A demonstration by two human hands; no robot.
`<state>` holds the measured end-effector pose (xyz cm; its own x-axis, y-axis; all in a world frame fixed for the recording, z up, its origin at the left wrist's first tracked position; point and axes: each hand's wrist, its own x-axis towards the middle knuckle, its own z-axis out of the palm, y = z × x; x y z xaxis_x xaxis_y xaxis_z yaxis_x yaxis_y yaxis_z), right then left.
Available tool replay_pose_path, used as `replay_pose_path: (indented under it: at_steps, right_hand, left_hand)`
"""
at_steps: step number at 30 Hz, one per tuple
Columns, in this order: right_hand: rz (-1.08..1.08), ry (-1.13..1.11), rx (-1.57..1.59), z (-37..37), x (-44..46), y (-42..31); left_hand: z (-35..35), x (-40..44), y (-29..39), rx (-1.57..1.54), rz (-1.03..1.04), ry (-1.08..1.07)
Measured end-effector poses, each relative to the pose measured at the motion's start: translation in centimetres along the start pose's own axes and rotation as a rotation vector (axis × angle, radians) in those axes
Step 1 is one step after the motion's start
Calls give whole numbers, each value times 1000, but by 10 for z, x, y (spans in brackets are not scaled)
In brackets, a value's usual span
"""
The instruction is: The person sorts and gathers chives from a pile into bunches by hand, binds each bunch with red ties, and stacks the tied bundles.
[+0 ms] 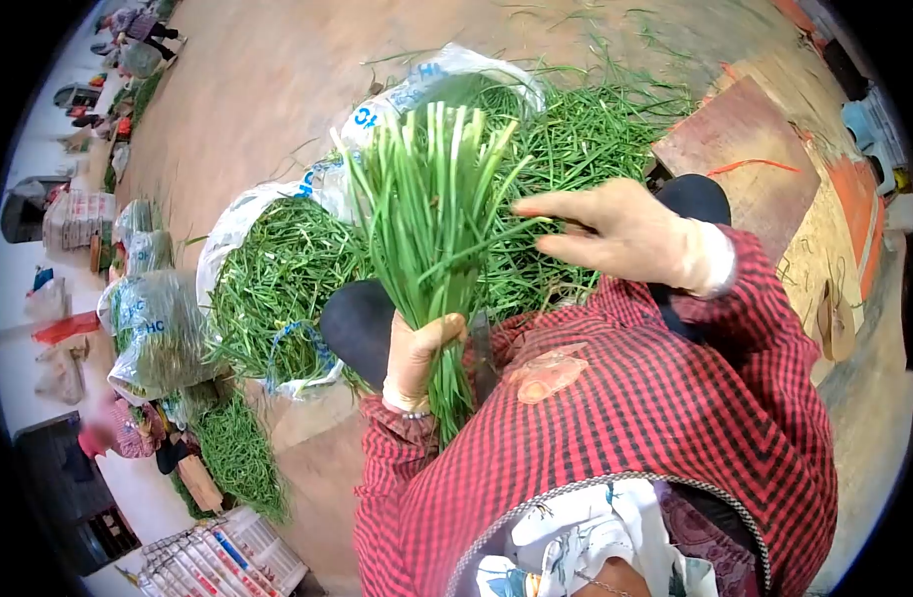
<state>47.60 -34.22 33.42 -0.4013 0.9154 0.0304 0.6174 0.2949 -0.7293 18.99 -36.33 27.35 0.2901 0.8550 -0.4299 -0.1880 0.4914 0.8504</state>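
My left hand (416, 363), in a pale glove, is wrapped around a thick bunch of garlic chives (436, 219). The pale cut ends point up and away from me, and the green leaves hang below the fist against my checked smock. My right hand (625, 229), also gloved, is just right of the bunch with its fingers stretched out and apart. One chive blade sticks out sideways toward those fingertips; I cannot tell whether they touch it. Behind the bunch lie loose chives (596, 134) in a heap and an opened white plastic bag (212, 264) filled with more.
A brown board (745, 139) lies on the right with an orange strip on it. Wrapped chive bundles (158, 328) stand to the left, near another person (133, 428) and a chive pile (237, 453). Stacked white crates (222, 557) are at lower left.
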Motion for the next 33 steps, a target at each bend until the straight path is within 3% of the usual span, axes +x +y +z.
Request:
replay_pose_path:
  at_steps: [1,2,5,7,11,13,14,16,18,19,22,24,26,27,28,31,33]
  right_hand:
    - [-142,177,-29,12,12,-1]
    - [-125,244,-52,20,25,-5]
    - [-119,252,-278,33,56,-4]
    - [9,36,-382,37,64,-7]
    - [-61,107,-326,56,65,4]
    - [127,-123,529,45,58,2]
    - [221,-277,799,39,49,-4]
    - [185,-528,844,38,30,-12]
    - [-182,-629,851,63,11,-5]
    - [-136,-807,598,59,3,0]
    - [-142,-744,222,53,-6,34]
    - [237,-615,-318,50,-4,67]
    - [135,-76,-203,53,-3,103]
    - [303,-111,301,41,13,100]
    - [349,-74,474,33,23,93]
    - [257,-267,536,37,47,94]
    - [146,-284,838,65,57,95]
  left_hand:
    - [8,-3,0,7,-25,17]
    - [15,-6,0,-22,-54,26]
    - [21,-9,-9,-88,-33,9]
    - [18,-8,-11,-52,-36,13]
    - [17,-7,-13,-21,-45,23]
    - [19,-7,-8,-64,-51,15]
    - [19,-6,-5,-69,-50,17]
    - [14,-3,0,-104,-5,-33]
    - [7,0,0,-55,11,10]
    - [1,3,-2,-34,21,11]
    - [-4,6,-2,4,81,50]
    - [-4,6,0,29,128,96]
    - [4,7,1,12,167,135]
    - [7,7,2,7,147,137]
    - [6,9,-4,16,156,140]
    - [16,20,-11,53,228,29]
    - [33,30,-9,162,299,5]
